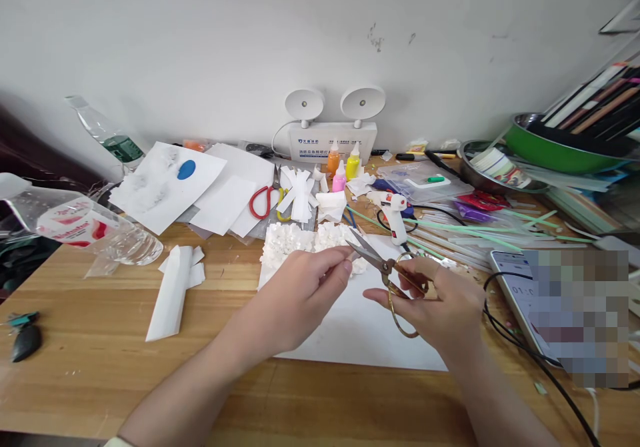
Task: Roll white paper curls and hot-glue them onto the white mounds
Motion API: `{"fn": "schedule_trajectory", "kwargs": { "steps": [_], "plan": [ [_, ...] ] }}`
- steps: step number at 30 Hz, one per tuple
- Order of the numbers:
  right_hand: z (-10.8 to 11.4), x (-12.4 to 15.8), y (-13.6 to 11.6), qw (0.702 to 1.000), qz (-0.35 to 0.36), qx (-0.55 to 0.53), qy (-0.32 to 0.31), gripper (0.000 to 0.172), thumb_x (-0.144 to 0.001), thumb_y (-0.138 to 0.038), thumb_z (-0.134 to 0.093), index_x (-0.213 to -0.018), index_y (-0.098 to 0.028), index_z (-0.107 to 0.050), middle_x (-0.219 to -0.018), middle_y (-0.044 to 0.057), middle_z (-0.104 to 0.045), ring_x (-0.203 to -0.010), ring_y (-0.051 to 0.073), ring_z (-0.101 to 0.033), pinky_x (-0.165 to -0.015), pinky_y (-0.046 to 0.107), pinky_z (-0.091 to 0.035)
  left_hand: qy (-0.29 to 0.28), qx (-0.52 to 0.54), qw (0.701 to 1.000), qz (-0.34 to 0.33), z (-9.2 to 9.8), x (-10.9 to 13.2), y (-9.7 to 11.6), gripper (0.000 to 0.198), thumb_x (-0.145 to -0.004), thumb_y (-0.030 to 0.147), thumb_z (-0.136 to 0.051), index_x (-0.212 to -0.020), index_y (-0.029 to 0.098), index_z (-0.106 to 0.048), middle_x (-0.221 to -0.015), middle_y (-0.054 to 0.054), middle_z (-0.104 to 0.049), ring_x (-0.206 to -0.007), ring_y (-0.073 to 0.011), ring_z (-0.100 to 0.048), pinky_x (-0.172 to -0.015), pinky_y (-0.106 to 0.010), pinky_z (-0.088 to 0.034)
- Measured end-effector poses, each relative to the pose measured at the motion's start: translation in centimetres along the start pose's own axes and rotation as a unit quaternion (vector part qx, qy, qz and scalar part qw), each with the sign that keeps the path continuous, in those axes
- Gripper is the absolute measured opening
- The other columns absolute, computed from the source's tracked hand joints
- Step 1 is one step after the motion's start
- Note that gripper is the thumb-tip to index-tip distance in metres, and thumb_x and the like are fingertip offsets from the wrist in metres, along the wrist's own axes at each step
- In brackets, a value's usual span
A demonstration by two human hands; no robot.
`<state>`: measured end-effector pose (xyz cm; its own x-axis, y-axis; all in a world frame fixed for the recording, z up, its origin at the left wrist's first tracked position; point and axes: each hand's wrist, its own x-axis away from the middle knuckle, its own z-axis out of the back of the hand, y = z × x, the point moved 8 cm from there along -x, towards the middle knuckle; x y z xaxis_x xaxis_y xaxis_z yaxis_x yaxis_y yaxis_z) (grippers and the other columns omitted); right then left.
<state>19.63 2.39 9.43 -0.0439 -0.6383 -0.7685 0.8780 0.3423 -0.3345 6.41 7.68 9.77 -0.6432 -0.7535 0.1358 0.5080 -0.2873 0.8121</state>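
Observation:
My right hand [437,294] grips a pair of scissors [385,265] with gold-coloured handles, thumb and fingers in the loops. The blades are parted a little and point up and left, their tips at the fingertips of my left hand [300,294]. My left thumb and forefinger are pinched on a small bit of white paper [353,255], mostly hidden by the fingers. Below both hands lies a white sheet [360,334]. Crumpled white paper pieces [285,242] cover its far part, partly hidden behind my left hand.
A folded white paper [170,294] and a water bottle [100,227] are at left. Red-handled scissors [261,202], paint bottles [339,177] and a glue gun [393,210] stand or lie behind. At right are straws [460,234], a phone [515,294] and black cable [525,344].

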Motion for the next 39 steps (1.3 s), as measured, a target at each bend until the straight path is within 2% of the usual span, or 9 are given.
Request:
{"fn": "schedule_trajectory", "kwargs": {
  "steps": [5,9,13,18,21,25,28,33,39],
  "plan": [
    [-0.1,0.0,0.3,1.000,-0.010,0.013,-0.009,0.040,-0.057,-0.054,-0.068,-0.063,-0.017,-0.052,-0.042,-0.005,-0.049,-0.036,0.007,-0.044,-0.038,0.020,-0.036,0.006,0.009,1.000,0.001,0.1,0.1,0.1,0.032,-0.089,0.027,-0.028,-0.059,0.018,-0.034,-0.049,0.006,-0.034,-0.044,-0.0067,-0.033,-0.044,-0.020,-0.027],
    [-0.4,-0.1,0.9,0.998,-0.056,0.006,-0.034,0.039,-0.059,-0.054,-0.067,-0.056,-0.018,-0.050,-0.040,-0.006,-0.045,-0.036,0.007,-0.040,-0.038,0.020,-0.034,0.014,0.023,1.000,0.000,0.3,0.1,0.0,0.029,-0.089,0.028,-0.030,-0.064,0.017,-0.041,-0.049,0.006,-0.033,-0.042,-0.0065,-0.032,-0.043,-0.021,-0.027],
    [-0.6,-0.2,1.6,0.993,-0.101,-0.004,-0.061,0.048,-0.055,-0.065,-0.061,-0.058,-0.019,-0.045,-0.044,-0.005,-0.044,-0.037,0.008,-0.040,-0.039,0.022,-0.035,0.020,0.028,0.999,-0.003,0.5,0.2,0.0,0.027,-0.089,0.030,-0.030,-0.077,0.017,-0.051,-0.050,0.006,-0.032,-0.042,-0.0063,-0.033,-0.043,-0.021,-0.026],
    [-1.0,-0.1,1.2,0.995,-0.074,0.007,-0.064,0.050,-0.058,-0.064,-0.059,-0.072,-0.018,-0.048,-0.050,-0.004,-0.047,-0.042,0.010,-0.045,-0.042,0.023,-0.039,0.018,0.022,1.000,0.004,0.4,0.3,-0.1,0.025,-0.090,0.031,-0.030,-0.088,0.019,-0.052,-0.049,0.007,-0.036,-0.041,-0.0065,-0.036,-0.045,-0.020,-0.030],
    [-1.1,0.1,0.7,0.998,-0.035,0.018,-0.047,0.049,-0.057,-0.060,-0.063,-0.075,-0.017,-0.048,-0.052,-0.003,-0.049,-0.043,0.010,-0.046,-0.043,0.023,-0.039,0.012,0.032,0.999,0.014,0.1,0.3,-0.3,0.024,-0.090,0.031,-0.030,-0.097,0.020,-0.050,-0.048,0.008,-0.037,-0.039,-0.0067,-0.038,-0.045,-0.020,-0.032],
    [-1.1,0.4,0.6,0.999,-0.013,0.024,-0.027,0.047,-0.058,-0.056,-0.066,-0.079,-0.017,-0.049,-0.053,-0.003,-0.051,-0.043,0.010,-0.047,-0.044,0.022,-0.039,0.004,0.032,0.999,0.019,-0.2,0.2,-0.3,0.023,-0.089,0.030,-0.032,-0.101,0.020,-0.049,-0.049,0.008,-0.040,-0.038,-0.0062,-0.041,-0.045,-0.019,-0.032],
    [-1.1,0.4,0.4,0.999,0.004,0.023,-0.022,0.045,-0.058,-0.053,-0.067,-0.079,-0.018,-0.048,-0.055,-0.003,-0.052,-0.043,0.009,-0.047,-0.044,0.022,-0.039,-0.003,0.029,0.999,0.017,-0.3,0.2,-0.1,0.021,-0.089,0.028,-0.032,-0.098,0.020,-0.049,-0.049,0.008,-0.040,-0.038,-0.0059,-0.041,-0.045,-0.019,-0.032],
    [-0.9,0.3,0.1,1.000,0.008,0.027,-0.013,0.042,-0.061,-0.054,-0.065,-0.077,-0.018,-0.048,-0.052,-0.004,-0.051,-0.042,0.009,-0.046,-0.043,0.021,-0.037,-0.009,0.016,1.000,0.022,-0.7,0.3,-0.1,0.023,-0.089,0.031,-0.031,-0.076,0.018,-0.046,-0.045,0.008,-0.040,-0.038,-0.0069,-0.043,-0.043,-0.019,-0.030],
    [-0.7,0.0,-0.2,0.999,0.020,0.037,-0.008,0.042,-0.061,-0.054,-0.065,-0.074,-0.018,-0.048,-0.049,-0.005,-0.048,-0.040,0.007,-0.044,-0.042,0.020,-0.035,0.004,-0.009,1.000,0.010,-0.9,0.3,0.1,0.026,-0.089,0.032,-0.030,-0.077,0.018,-0.049,-0.044,0.008,-0.041,-0.039,-0.0075,-0.043,-0.045,-0.020,-0.032]
  ]
}}
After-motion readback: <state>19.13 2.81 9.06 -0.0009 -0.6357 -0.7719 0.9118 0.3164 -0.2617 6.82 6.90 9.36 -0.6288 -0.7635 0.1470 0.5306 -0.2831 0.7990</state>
